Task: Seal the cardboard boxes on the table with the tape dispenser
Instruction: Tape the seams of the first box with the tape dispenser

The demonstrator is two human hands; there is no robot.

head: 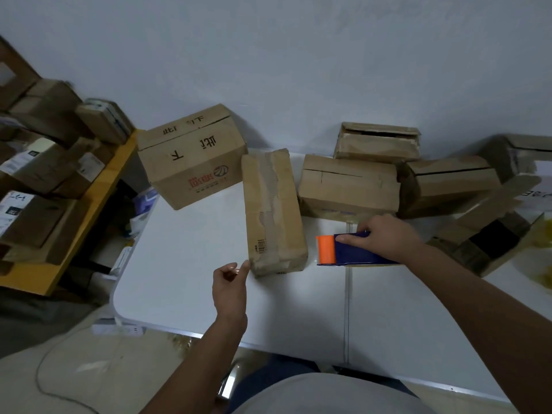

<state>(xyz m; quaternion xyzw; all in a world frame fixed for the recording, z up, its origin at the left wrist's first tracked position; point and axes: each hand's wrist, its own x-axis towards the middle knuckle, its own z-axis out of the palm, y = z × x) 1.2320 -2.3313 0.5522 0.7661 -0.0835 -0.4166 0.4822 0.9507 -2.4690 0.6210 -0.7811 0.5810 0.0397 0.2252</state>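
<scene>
Right hand (pixel 380 237) down on the tape dispenser (pixel 352 251), fingers (pixel 349 239) and thumb wrapped over its blue body, gripping it. Dispenser flat on the white surface (pixel 185 264), long axis left to right, orange roller end (pixel 326 249) pointing left toward the long cardboard box (pixel 273 210) just beside it. Left hand (pixel 230 282) loosely curled, grasping nothing, fingertips near that box's front corner; contact unclear.

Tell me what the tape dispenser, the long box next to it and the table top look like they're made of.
Tape dispenser: apparently plastic, smooth, solid blue body with an orange roller.
Long box: brown cardboard, matte, creased, with old tape strips along its top.
Table top: smooth white surface, likely plastic or laminate; a seam runs across it.
</scene>
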